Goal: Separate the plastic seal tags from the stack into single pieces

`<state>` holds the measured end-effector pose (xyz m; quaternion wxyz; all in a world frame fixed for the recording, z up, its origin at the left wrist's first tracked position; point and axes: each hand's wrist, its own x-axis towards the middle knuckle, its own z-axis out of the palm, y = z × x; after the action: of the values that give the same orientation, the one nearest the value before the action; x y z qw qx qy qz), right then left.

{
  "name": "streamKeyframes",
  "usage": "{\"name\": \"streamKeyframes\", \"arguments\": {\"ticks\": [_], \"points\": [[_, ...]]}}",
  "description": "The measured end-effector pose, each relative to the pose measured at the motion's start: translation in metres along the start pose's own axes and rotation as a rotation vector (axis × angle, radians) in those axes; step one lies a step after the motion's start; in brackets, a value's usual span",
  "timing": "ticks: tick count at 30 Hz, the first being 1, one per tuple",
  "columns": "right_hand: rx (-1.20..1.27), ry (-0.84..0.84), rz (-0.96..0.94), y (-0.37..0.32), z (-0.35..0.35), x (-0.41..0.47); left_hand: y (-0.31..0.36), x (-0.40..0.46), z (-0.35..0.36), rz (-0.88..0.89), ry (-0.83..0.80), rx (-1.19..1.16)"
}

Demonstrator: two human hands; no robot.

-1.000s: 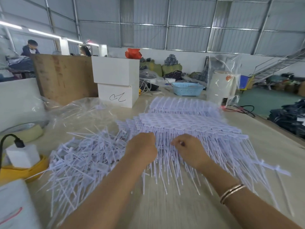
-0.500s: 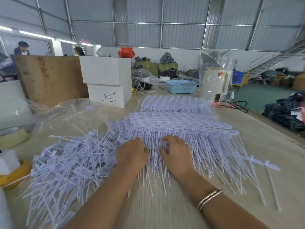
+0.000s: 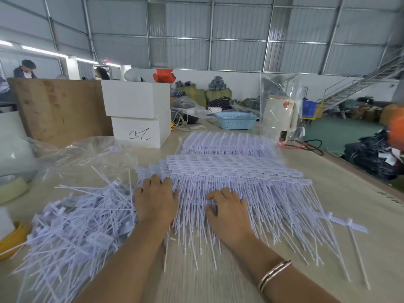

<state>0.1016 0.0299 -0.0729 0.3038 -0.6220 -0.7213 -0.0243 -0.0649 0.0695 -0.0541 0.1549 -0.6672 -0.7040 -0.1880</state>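
A wide stack of joined white plastic seal tags (image 3: 236, 169) lies across the middle of the table, label heads far, thin tails toward me. A second row of joined tags (image 3: 227, 143) lies behind it. My left hand (image 3: 155, 200) lies palm down on the stack's left edge with fingers stretched forward. My right hand (image 3: 229, 213) presses flat on the tails near the middle, fingers spread. A loose heap of single tags (image 3: 74, 224) covers the table to the left. A short strip of tags (image 3: 341, 224) lies apart at the right.
Two stacked white boxes (image 3: 137, 114), a crumpled clear bag (image 3: 83, 158) and a wooden board (image 3: 56, 110) stand at the back left. A blue basket (image 3: 236, 121) and a cream appliance (image 3: 279, 119) sit farther back. Yellow tape roll (image 3: 11, 241) at left edge.
Both hands have gone from curled on the tags' tails to lying flat, and they have slid forward onto the stack. The camera has come closer.
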Motion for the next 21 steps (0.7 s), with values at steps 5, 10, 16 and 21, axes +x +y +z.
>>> {"name": "streamKeyframes", "arguments": {"ticks": [5,10,16,21], "points": [[0.01,-0.005,-0.008,0.0,-0.003,-0.002,0.001,0.0,-0.003,0.012,0.07,-0.011],[0.008,0.166,-0.007,-0.004,-0.011,0.015,0.002,-0.002,-0.001,0.002,0.07,-0.068],[-0.165,-0.075,-0.08,-0.016,0.003,0.072,0.001,-0.002,0.0,0.0,0.089,-0.094],[-0.379,-0.088,-0.067,-0.023,0.019,0.095,0.003,-0.003,0.001,0.004,0.103,-0.096]]}}
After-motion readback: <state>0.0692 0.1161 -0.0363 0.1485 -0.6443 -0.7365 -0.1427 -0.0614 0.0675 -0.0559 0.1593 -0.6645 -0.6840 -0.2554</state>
